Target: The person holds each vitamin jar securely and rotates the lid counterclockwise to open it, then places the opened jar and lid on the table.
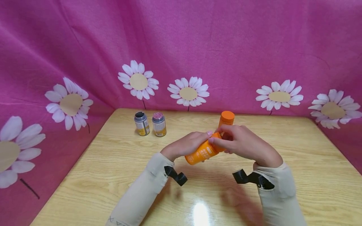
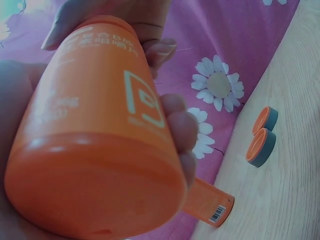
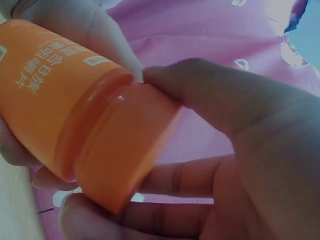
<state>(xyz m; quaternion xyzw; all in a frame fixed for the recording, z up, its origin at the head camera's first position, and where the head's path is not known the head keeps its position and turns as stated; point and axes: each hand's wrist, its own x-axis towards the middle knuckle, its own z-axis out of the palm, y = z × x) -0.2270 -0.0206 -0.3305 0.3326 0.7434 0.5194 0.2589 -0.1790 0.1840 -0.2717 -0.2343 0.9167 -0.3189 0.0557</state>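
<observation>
An orange bottle (image 1: 200, 154) with white lettering is tilted above the table, its base toward the lower left. My left hand (image 1: 185, 146) grips it round the body, with fingertips showing along its side in the left wrist view. At the upper right end, my right hand (image 1: 251, 144) holds the bottle's orange cap (image 3: 127, 145) between thumb and fingers. The cap sits on the neck, and a narrow groove shows between cap and body. Behind the right hand a second orange bottle (image 1: 227, 118) stands upright with its cap on, partly hidden.
Two grey-topped bottles stand at the back left: one with a dark mouth (image 1: 142, 124), one with a pink patterned top (image 1: 159, 124). Two grey caps with orange insides, one farther (image 2: 266, 119) and one nearer (image 2: 261, 148), lie on the wooden table (image 1: 113, 175). A pink flowered cloth (image 1: 232, 47) hangs behind.
</observation>
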